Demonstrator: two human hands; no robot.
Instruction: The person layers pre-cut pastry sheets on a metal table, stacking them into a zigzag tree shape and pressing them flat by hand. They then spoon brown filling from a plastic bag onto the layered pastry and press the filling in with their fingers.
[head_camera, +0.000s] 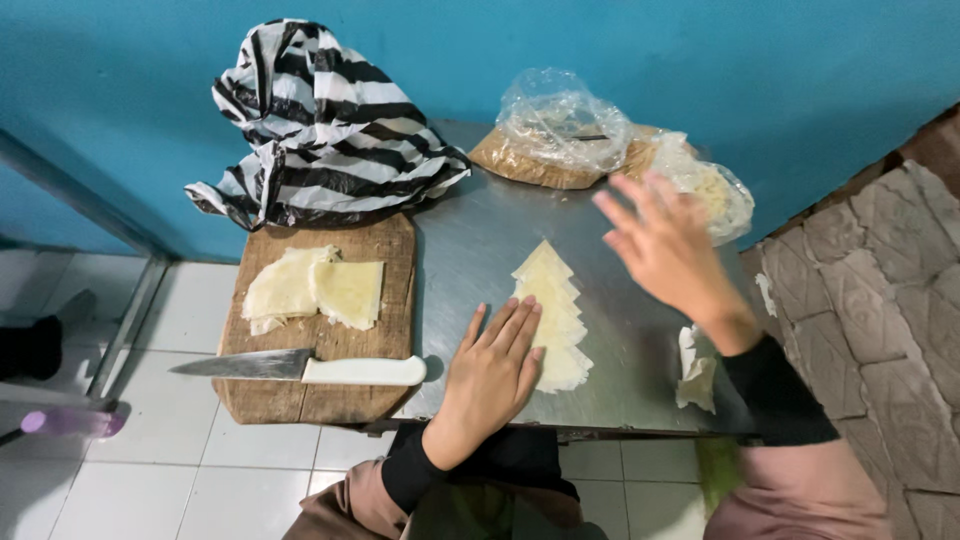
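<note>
Item one: a row of thin pastry wrappers (552, 318), pale yellow, overlapped like shingles at the centre of the frame on the steel table (470, 240). We judge them light, limp and easily torn, best lifted by a free corner with fingertips. Our left hand (495, 365) lies flat and open on the row's lower left edge, gripping nothing. Our right hand (665, 245), blurred, hovers above the table at centre right, fingers spread, empty.

Item two: a wooden cutting board (315, 390) at lower left, carrying a second wrapper stack (315, 290) and a white-handled knife (300, 368).

Item three: a black-and-white striped bag (320, 125), upper left.

Item four: clear plastic bags (570, 125) over a brown tray, upper centre.

Item five: a crumpled scrap (695, 372), lower right.
</note>
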